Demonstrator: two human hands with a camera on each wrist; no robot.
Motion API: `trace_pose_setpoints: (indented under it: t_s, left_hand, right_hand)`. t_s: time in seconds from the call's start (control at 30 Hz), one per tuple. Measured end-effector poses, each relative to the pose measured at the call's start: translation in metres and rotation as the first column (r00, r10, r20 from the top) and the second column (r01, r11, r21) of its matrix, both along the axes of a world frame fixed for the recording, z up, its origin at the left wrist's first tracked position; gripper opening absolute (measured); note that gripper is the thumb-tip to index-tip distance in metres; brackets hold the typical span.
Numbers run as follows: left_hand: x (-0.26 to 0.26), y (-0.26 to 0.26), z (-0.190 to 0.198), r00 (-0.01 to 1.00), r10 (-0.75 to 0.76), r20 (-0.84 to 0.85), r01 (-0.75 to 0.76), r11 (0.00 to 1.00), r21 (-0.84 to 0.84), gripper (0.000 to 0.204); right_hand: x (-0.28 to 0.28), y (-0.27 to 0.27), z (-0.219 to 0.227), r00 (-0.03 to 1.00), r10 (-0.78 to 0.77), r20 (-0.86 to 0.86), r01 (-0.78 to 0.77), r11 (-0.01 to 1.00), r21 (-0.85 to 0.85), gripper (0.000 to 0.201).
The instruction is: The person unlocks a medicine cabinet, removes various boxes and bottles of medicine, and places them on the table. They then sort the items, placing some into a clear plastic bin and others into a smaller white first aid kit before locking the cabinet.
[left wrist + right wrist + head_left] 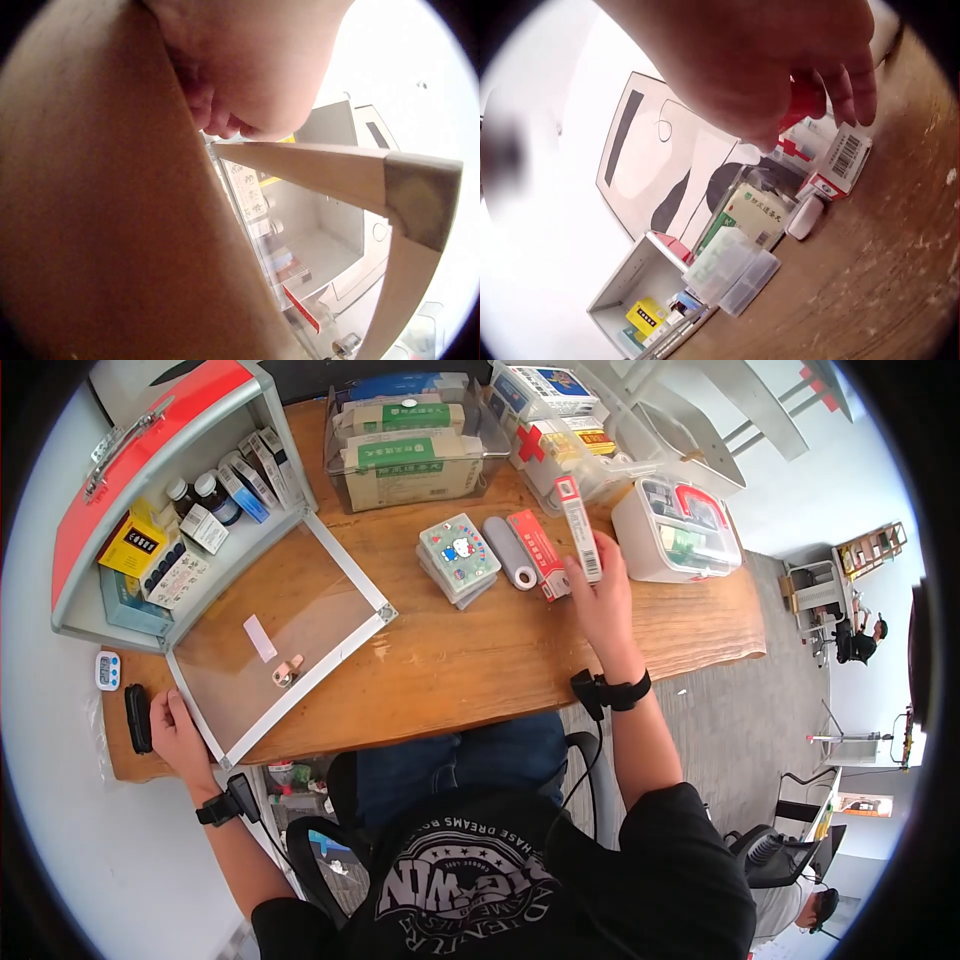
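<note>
My right hand (603, 610) pinches a narrow white-and-red box (580, 530) between thumb and fingers. Beside it a red box (538, 553) lies next to a grey oblong case (510, 552) and stacked card-like cases (460, 555). In the right wrist view, the fingertips of my right hand (780, 75) are close to a barcoded box (846, 159). My left hand (182, 740) rests at the table's near-left edge, beside the framed clear lid (330, 665); the left wrist view shows the fingers of that hand (240, 75) loosely curled near the frame (315, 166).
An open red-and-silver medicine case (215, 545) stands at the left. Clear bins (410, 485) of boxes and a white first-aid box (670, 555) stand at the back. A pink strip (260, 638) and a small clip-like item (287, 671) show within the lid's frame. A black pouch (138, 718) is by my left hand.
</note>
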State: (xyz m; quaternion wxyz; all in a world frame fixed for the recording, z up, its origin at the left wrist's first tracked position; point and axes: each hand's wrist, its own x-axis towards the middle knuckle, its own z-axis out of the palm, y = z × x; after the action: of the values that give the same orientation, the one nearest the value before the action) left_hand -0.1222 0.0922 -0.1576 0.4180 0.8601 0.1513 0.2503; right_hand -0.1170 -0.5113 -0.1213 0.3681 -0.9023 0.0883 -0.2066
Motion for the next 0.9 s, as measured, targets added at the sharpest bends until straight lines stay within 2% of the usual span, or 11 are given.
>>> trace_pose_setpoints:
  t_s: [0.07, 0.1, 0.2, 0.33, 0.4, 0.43, 0.5, 0.73, 0.83, 0.9]
  left_hand:
    - [0.0, 0.003, -0.002, 1.0, 0.001, -0.005, -0.001, 1.0, -0.01, 0.028]
    - [0.0, 0.002, -0.002, 1.0, -0.001, -0.01, 0.0, 1.0, -0.019, 0.029]
    - [0.0, -0.004, 0.002, 0.999, 0.033, -0.004, -0.033, 0.999, -0.026, 0.027]
    - [-0.001, 0.0, -0.001, 1.0, 0.019, -0.018, -0.019, 1.0, -0.02, 0.027]
    - [-0.001, 0.0, 0.0, 1.0, 0.016, -0.015, -0.016, 1.0, -0.022, 0.027]
    - [-0.001, -0.001, -0.001, 1.0, 0.012, -0.012, -0.012, 1.0, -0.024, 0.027]
    - [0.0, 0.001, -0.003, 1.0, 0.007, -0.004, -0.007, 0.999, -0.037, 0.027]
    - [-0.002, -0.008, 0.007, 1.0, -0.031, 0.001, 0.031, 0.999, -0.012, 0.023]
    - [-0.002, -0.01, 0.009, 1.0, 0.0, -0.014, 0.0, 1.0, 0.024, 0.022]
    - [-0.001, -0.012, 0.008, 1.0, -0.006, -0.001, 0.006, 1.0, 0.011, 0.021]
  right_hand:
    - [-0.003, -0.004, 0.005, 0.992, -0.047, 0.118, 0.07, 0.977, -0.203, 0.059]
    - [-0.008, -0.005, 0.009, 0.996, -0.077, 0.047, 0.085, 0.971, -0.224, 0.063]
    - [-0.016, -0.006, 0.013, 0.997, -0.073, -0.017, 0.068, 0.974, -0.217, 0.063]
    - [-0.014, -0.004, 0.017, 0.998, -0.05, 0.036, 0.057, 0.961, -0.269, 0.064]
    - [-0.014, 0.005, 0.026, 0.99, -0.063, -0.124, 0.034, 0.973, -0.227, 0.063]
    - [-0.012, 0.005, 0.024, 0.99, -0.063, -0.124, 0.033, 0.973, -0.229, 0.063]
    - [-0.009, 0.004, 0.021, 0.992, 0.05, -0.116, -0.08, 0.959, -0.273, 0.062]
    - [-0.004, 0.007, 0.012, 0.984, 0.179, -0.008, -0.176, 0.955, -0.241, 0.059]
    - [-0.004, 0.012, 0.012, 0.988, 0.151, 0.044, -0.121, 0.911, -0.394, 0.048]
    - [-0.005, 0.017, 0.013, 0.987, 0.156, 0.043, -0.126, 0.908, -0.399, 0.045]
